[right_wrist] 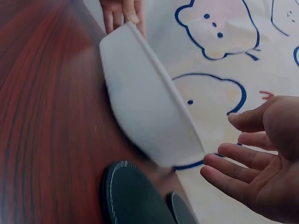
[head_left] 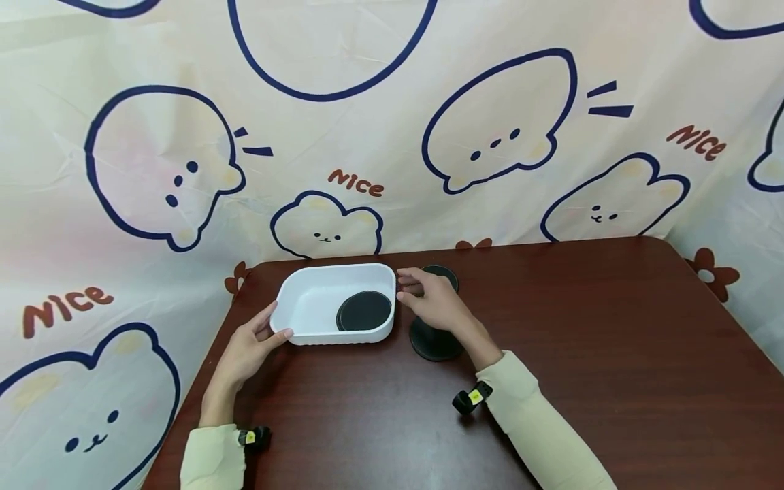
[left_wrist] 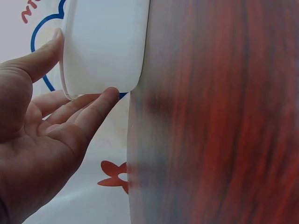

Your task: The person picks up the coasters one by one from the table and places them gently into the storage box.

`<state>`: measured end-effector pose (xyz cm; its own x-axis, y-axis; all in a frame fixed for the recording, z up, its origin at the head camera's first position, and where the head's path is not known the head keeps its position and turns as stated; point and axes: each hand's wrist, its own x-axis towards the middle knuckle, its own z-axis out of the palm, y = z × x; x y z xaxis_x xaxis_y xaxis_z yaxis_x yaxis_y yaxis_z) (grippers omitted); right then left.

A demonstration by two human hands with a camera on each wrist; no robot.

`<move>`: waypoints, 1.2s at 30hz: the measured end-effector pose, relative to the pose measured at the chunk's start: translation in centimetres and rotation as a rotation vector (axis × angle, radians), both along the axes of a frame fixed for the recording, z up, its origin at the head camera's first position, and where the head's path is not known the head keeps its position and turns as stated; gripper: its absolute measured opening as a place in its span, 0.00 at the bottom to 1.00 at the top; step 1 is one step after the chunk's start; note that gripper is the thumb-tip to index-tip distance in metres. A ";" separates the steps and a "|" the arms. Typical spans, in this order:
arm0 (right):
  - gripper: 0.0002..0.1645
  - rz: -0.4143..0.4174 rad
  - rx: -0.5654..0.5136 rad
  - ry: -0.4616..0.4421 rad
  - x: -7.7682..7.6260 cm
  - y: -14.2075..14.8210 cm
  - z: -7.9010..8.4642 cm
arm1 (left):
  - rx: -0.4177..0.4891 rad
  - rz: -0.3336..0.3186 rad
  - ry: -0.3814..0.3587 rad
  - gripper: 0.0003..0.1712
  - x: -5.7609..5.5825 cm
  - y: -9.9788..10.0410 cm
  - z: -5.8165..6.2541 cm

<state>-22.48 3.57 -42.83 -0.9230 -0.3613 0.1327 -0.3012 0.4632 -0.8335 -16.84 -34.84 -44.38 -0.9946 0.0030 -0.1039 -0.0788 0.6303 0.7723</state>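
Observation:
A white rounded-corner plastic tray (head_left: 306,306) is at the far left of the table, with one round dark coaster (head_left: 365,311) inside at its right. My left hand (head_left: 248,350) grips the tray's left end; the left wrist view shows the thumb against the rim and the fingers at the end wall. Beside the opposite end is my right hand (head_left: 435,299), its fingers relaxed and nothing in them. In the right wrist view, a gap shows between those fingertips and the tray (right_wrist: 145,98). Under and beside the right hand lie two more dark coasters, a near one (head_left: 436,344) and a partly hidden far one (head_left: 444,273).
The dark reddish-brown wooden table (head_left: 588,354) extends to the right and toward me. Behind it hangs a pale cloth (head_left: 404,218) printed with blue-outlined bears. A small black device (head_left: 471,398) is worn at each wrist.

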 end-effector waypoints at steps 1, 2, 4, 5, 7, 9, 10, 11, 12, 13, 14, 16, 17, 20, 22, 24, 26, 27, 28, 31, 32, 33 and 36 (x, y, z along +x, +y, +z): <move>0.32 0.004 -0.007 -0.010 0.0 0.4 -0.2 | -0.001 0.001 0.000 0.51 0.0 0.0 0.0; 0.32 0.006 -0.015 -0.021 0.0 0.8 -0.3 | -0.002 0.001 0.001 0.51 0.0 0.0 0.0; 0.31 0.008 -0.031 -0.040 -0.1 1.6 -0.7 | -0.003 0.001 0.003 0.51 0.0 0.0 0.0; 0.31 0.007 -0.045 -0.054 -0.2 2.0 -0.8 | -0.001 -0.001 0.003 0.51 0.0 0.0 0.0; 0.31 -0.002 -0.067 -0.076 -0.2 2.8 -1.0 | 0.003 -0.004 0.002 0.51 0.0 0.0 0.0; 0.30 -0.009 -0.079 -0.090 -0.3 3.6 -1.2 | 0.006 -0.006 0.003 0.51 0.0 0.0 -0.1; 0.30 -0.012 -0.086 -0.097 -0.3 4.0 -1.3 | 0.005 -0.007 0.004 0.51 0.0 0.0 -0.1; 0.30 -0.014 -0.100 -0.107 -0.3 4.4 -1.3 | 0.004 -0.006 0.006 0.51 0.0 0.0 -0.1; 0.30 -0.014 -0.112 -0.114 -0.4 4.8 -1.4 | 0.003 -0.005 0.008 0.51 0.0 0.0 -0.1; 0.30 -0.014 -0.125 -0.124 -0.4 5.2 -1.5 | 0.001 -0.004 0.010 0.51 0.0 0.0 -0.1; 0.31 -0.014 -0.136 -0.130 -0.4 5.6 -1.6 | -0.001 -0.004 0.012 0.51 0.0 0.0 -0.1; 0.31 -0.019 -0.156 -0.145 -0.4 6.4 -1.8 | -0.006 -0.003 0.012 0.51 0.0 -0.1 0.0; 0.31 -0.025 -0.159 -0.150 -0.4 6.9 -1.9 | -0.006 -0.004 0.012 0.51 0.0 -0.1 -0.1; 0.31 -0.053 -0.131 -0.143 -0.4 8.1 -2.2 | -0.006 -0.006 0.010 0.51 0.0 -0.1 -0.1; 0.32 -0.075 -0.106 -0.133 -0.5 8.8 -2.3 | -0.002 -0.007 0.010 0.52 -0.1 -0.1 -0.1; 0.33 -0.092 -0.073 -0.119 -0.5 9.3 -2.4 | -0.001 -0.006 0.009 0.52 -0.1 -0.1 -0.1; 0.34 -0.103 -0.049 -0.119 -0.6 9.8 -2.5 | -0.001 -0.006 0.007 0.51 -0.1 -0.1 -0.1; 0.35 -0.105 -0.038 -0.122 -0.6 10.0 -2.5 | 0.000 -0.007 0.008 0.51 0.0 -0.1 -0.1; 0.36 -0.106 -0.024 -0.125 -0.6 10.1 -2.5 | 0.000 -0.008 0.008 0.51 0.0 -0.1 -0.1; 0.40 -0.101 0.014 -0.140 -0.8 10.4 -2.6 | 0.005 -0.009 0.012 0.51 0.0 -0.1 -0.1; 0.41 -0.092 0.028 -0.138 -0.9 10.5 -2.7 | 0.008 -0.010 0.014 0.50 0.0 -0.1 -0.1; 0.43 -0.084 0.044 -0.132 -0.9 10.6 -2.7 | 0.009 -0.010 0.016 0.50 0.0 -0.1 -0.1; 0.45 -0.065 0.090 -0.120 -1.2 10.8 -2.9 | 0.012 -0.010 0.017 0.50 -0.1 -0.1 -0.2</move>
